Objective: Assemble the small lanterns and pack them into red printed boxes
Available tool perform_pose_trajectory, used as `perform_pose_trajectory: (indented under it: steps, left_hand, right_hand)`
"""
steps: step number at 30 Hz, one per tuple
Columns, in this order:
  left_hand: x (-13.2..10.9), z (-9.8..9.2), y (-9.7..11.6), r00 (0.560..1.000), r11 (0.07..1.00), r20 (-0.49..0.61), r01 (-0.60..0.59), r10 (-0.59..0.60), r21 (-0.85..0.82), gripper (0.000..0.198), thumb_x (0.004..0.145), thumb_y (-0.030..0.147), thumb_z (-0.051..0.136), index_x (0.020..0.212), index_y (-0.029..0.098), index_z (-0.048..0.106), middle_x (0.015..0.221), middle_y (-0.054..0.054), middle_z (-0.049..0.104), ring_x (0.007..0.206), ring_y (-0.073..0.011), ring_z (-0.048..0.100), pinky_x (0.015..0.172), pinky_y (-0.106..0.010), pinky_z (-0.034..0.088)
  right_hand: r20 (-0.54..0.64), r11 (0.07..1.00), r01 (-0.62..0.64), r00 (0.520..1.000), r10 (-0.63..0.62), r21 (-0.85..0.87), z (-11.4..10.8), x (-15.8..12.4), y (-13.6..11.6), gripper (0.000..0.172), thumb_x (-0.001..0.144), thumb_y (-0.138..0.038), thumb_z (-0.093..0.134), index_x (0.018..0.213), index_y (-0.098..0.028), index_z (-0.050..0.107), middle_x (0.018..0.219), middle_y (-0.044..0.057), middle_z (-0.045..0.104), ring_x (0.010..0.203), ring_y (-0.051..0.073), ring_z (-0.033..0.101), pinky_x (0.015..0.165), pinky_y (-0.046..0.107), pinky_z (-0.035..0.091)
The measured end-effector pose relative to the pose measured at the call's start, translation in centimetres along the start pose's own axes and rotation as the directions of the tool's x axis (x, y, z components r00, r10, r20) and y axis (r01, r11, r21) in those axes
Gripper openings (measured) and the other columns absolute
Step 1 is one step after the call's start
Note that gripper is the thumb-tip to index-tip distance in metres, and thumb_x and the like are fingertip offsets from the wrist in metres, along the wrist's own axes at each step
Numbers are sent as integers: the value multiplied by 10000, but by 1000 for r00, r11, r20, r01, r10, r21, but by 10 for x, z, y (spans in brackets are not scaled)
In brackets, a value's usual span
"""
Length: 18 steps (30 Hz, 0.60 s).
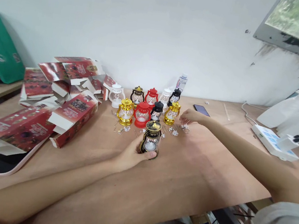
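Note:
My left hand (132,154) is wrapped around a small black-and-gold lantern (151,140), held upright with the thumb across its lower front. My right hand (192,116) reaches beyond it, fingers bent down and together over small metal bits (184,127) beside a gold lantern (172,115); what the fingertips hold, if anything, is too small to make out. Behind the held lantern stand a red lantern (142,115), a black lantern (156,111) and another gold lantern (125,112), with several more in a back row. Tiny silvery pieces (174,132) lie scattered in front of them.
Crumpled red printed boxes (74,109) pile up on the left, near a green bag (1,49). A water bottle (182,82) stands against the wall. A phone (201,110), a power strip (273,142) with cables and white plastic bottles (287,108) are to the right.

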<state>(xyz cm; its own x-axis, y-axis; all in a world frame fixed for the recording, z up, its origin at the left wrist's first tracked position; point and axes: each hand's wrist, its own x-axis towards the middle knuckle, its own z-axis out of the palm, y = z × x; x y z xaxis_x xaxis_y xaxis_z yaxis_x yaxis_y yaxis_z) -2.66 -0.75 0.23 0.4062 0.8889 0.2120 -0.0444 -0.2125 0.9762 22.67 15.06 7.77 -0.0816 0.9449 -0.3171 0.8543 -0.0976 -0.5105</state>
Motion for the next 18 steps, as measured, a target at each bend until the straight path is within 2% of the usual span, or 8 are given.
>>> perform_pose_trajectory:
  steps: [3,6,7,9,11,14,16,18]
  left_hand:
    - [1,0,-2,1000,999,13,22,-22,-24,643,669,572,709,1093,135,502,1060,-88,595,983,-212,561,914,-339,443]
    - [1,0,-4,998,998,31,55,-54,-36,637,680,563,704,1099,129,502,1062,-99,610,975,-226,579,899,-360,462]
    - [1,0,-4,997,997,35,65,-64,-33,641,684,560,702,1115,130,501,1086,-105,611,993,-234,580,906,-367,462]
    - [1,1,-3,997,997,37,70,-69,-14,660,691,545,704,1164,135,492,1161,-114,599,1065,-253,565,949,-382,446]
    - [-1,1,-1,997,998,48,56,-56,4,675,711,508,706,1230,152,463,1248,-113,567,1156,-267,526,999,-392,416]
    - [-2,1,0,992,999,123,27,-32,39,624,746,450,695,1249,167,460,1282,-103,558,1204,-271,500,1022,-396,403]
    - [-4,1,-1,986,997,165,10,-24,82,592,754,438,689,1238,170,478,1284,-102,557,1201,-275,504,1029,-406,399]
    - [-4,-1,-3,985,992,167,13,-34,122,630,767,445,671,1283,169,437,1252,-116,574,1144,-270,549,998,-425,424]
  right_hand:
    - [-62,997,69,996,-66,36,-10,-16,-7,151,817,-170,533,724,-113,637,841,127,709,792,183,674,758,302,539]
    - [-64,964,245,969,-239,99,-15,-45,-17,156,834,-278,564,891,-155,641,998,88,696,927,168,650,844,289,516]
    - [-32,914,374,927,-374,158,-12,-57,-22,215,809,-321,607,956,-165,630,1032,85,686,956,176,641,849,297,515]
    - [62,777,571,794,-605,265,0,-84,-33,483,740,-353,688,1179,-222,536,1186,77,624,1052,194,606,844,318,522]
    - [117,674,692,670,-733,259,21,-110,-46,696,675,-358,750,1292,-268,439,1316,68,533,1096,198,576,846,315,518]
    - [173,572,809,549,-818,134,52,-136,-65,632,712,-353,727,1275,-269,454,1224,39,581,1029,186,590,841,295,494]
    - [197,573,817,554,-809,53,61,-143,-74,472,769,-342,672,1196,-236,501,1065,27,637,858,160,614,731,268,495]
    - [194,589,808,576,-794,11,52,-142,-76,369,797,-336,636,1128,-224,519,991,17,653,799,147,608,701,255,483]
